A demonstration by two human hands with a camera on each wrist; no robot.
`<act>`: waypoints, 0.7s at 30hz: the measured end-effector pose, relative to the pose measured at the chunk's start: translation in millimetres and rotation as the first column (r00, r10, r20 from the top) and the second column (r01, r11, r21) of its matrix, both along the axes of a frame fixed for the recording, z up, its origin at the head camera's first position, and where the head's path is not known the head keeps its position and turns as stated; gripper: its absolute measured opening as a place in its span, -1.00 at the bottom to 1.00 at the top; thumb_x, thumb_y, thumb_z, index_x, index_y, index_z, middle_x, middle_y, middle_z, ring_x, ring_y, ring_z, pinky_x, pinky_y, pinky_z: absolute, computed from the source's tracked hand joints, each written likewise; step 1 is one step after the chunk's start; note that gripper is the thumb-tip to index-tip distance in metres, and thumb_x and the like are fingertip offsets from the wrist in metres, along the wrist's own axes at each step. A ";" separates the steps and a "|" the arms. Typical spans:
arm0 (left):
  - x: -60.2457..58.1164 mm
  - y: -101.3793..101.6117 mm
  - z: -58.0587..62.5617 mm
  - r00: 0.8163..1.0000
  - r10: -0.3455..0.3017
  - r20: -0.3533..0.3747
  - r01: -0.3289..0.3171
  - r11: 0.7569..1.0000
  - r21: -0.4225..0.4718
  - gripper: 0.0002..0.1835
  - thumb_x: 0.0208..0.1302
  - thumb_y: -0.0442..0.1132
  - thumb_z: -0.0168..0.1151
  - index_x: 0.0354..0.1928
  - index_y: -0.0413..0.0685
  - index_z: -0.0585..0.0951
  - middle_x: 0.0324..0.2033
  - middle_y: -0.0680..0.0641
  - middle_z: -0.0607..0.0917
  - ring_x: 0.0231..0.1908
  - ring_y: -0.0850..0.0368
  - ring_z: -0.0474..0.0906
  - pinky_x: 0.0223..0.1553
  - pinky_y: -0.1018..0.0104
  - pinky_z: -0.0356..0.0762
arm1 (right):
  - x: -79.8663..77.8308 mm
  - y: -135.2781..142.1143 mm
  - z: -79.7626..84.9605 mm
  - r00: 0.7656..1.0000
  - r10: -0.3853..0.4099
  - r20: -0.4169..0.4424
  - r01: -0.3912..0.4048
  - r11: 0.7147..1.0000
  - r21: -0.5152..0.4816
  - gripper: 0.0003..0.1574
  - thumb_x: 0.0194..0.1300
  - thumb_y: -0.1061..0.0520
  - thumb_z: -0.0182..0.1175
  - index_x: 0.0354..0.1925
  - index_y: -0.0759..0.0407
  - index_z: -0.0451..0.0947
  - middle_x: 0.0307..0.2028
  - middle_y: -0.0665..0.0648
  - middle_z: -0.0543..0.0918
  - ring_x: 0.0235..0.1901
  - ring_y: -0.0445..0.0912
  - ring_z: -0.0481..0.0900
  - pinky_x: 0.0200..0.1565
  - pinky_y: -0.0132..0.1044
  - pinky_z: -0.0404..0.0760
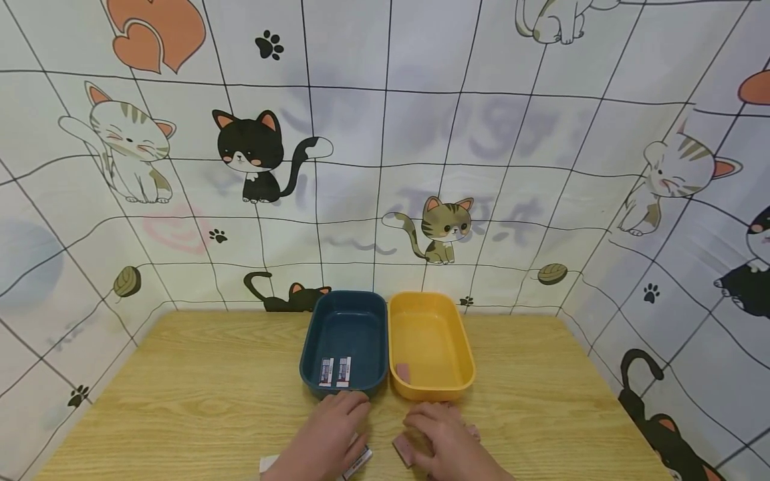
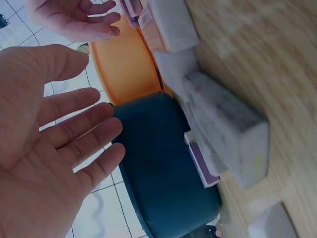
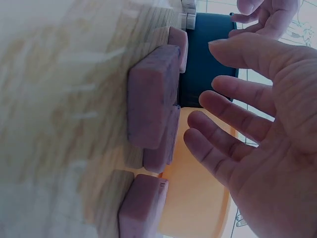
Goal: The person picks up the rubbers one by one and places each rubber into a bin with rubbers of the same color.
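Note:
My left hand hovers with fingers spread over several white erasers, some in printed sleeves, in front of the dark blue tub. In the left wrist view its palm and fingers hold nothing. My right hand is likewise relaxed and holds nothing, above several pink erasers in front of the yellow tub. Two sleeved erasers lie side by side in the blue tub. One pink eraser is in the yellow tub, near its left wall. In the head view the hands partly cover the loose erasers.
Both tubs stand next to each other on a wood-grain table. Behind and at the sides hangs a white grid-patterned cloth printed with cartoon cats.

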State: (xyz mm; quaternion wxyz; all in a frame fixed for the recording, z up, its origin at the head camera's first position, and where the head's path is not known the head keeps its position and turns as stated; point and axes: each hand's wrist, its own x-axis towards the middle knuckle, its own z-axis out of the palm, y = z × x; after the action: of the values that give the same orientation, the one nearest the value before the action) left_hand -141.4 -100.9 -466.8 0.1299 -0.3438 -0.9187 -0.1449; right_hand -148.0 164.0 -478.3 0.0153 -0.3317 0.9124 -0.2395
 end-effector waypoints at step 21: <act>1.3 6.6 -15.3 0.995 -0.072 -0.074 0.068 0.996 -0.050 -0.72 0.21 -0.18 0.41 -0.04 -0.03 0.67 -0.05 0.08 0.63 -0.03 0.15 0.55 0.00 0.14 0.59 | -5.7 -8.7 -5.3 0.984 0.102 0.144 -0.113 0.991 0.066 -0.44 0.09 0.19 0.46 0.09 -0.12 0.64 0.07 -0.24 0.56 0.06 -0.30 0.47 0.14 -0.25 0.56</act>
State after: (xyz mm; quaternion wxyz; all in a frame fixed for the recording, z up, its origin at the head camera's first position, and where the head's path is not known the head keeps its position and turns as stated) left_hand -140.1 -94.3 -482.2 0.1513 -0.3840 -0.9036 -0.1145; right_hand -153.7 155.3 -483.6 0.1045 -0.3619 0.8981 -0.2270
